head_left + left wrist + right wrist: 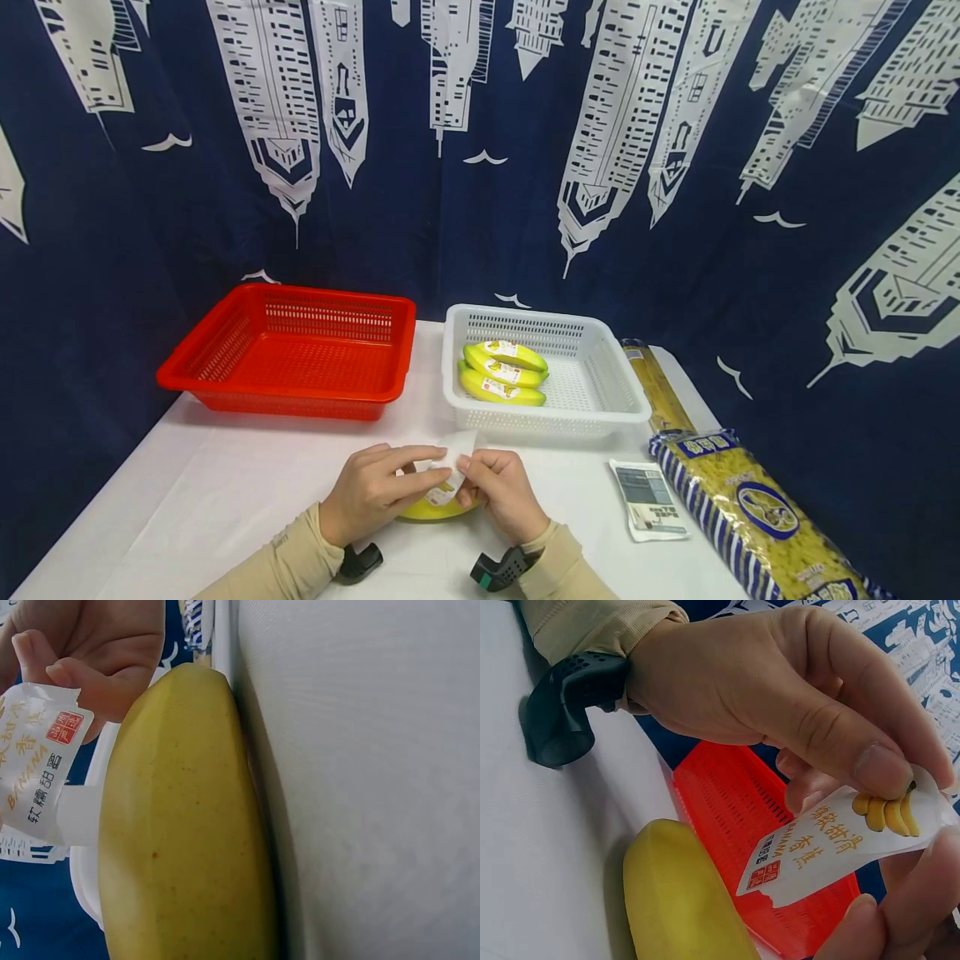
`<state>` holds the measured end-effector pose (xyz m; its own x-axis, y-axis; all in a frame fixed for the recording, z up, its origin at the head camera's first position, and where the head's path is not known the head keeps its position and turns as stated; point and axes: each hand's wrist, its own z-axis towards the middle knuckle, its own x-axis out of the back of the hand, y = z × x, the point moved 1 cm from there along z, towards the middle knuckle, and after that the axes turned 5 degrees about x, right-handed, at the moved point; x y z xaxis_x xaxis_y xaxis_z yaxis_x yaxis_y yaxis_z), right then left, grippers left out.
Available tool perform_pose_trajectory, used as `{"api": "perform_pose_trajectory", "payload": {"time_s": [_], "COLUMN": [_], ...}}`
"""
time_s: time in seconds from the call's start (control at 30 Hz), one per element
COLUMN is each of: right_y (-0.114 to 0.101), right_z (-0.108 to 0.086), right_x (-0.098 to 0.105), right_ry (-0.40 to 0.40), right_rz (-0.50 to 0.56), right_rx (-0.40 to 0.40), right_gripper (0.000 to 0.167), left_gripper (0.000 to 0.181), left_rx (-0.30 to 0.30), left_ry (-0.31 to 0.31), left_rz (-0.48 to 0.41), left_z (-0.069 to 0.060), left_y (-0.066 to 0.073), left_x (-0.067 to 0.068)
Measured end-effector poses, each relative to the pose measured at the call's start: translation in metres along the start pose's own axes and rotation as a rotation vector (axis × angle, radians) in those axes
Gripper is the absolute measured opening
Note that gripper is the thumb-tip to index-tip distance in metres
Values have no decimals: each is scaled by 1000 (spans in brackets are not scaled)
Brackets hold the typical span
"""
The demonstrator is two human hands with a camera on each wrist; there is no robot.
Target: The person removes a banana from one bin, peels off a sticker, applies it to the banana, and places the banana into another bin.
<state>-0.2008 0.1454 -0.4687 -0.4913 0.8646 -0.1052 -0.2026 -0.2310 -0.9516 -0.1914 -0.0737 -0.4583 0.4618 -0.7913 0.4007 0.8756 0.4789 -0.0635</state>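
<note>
A yellow banana (438, 508) lies on the white table between my hands, its bare side filling much of the left wrist view. Above it is a white banana sticker (840, 840), printed with a bunch of bananas and a red square. My right hand (504, 493) pinches the sticker's edge between thumb and fingers. From the other side my left hand (386, 490) reaches in, its fingertips at the sticker's opposite edge; part of that grip is hidden. A white strip (79, 815) shows behind the sticker.
A red basket (300, 400) stands at the back left. To its right, a white basket (547, 421) holds three labelled bananas (504, 373). A small packet (648, 500), a bag of pasta (761, 512) and a long yellowish pack (658, 387) lie on the right.
</note>
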Motion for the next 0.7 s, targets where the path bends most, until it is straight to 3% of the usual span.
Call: {"api": "perform_pose_trajectory", "payload": {"time_s": [0.23,0.7], "right_y": [-1,1], "right_z": [0,0], "right_x": [-1,1], "right_ry": [9,38], "right_rz": [34,45], "right_rx": [-7,-32], "right_gripper": [26,31], "left_gripper": [13,11], "left_rx": [27,26], "left_ry": [-6,-12], "left_rz": [-57,-97], "left_z": [-2,-4], "left_y": [-1,-3], "left_x": [0,-3]}}
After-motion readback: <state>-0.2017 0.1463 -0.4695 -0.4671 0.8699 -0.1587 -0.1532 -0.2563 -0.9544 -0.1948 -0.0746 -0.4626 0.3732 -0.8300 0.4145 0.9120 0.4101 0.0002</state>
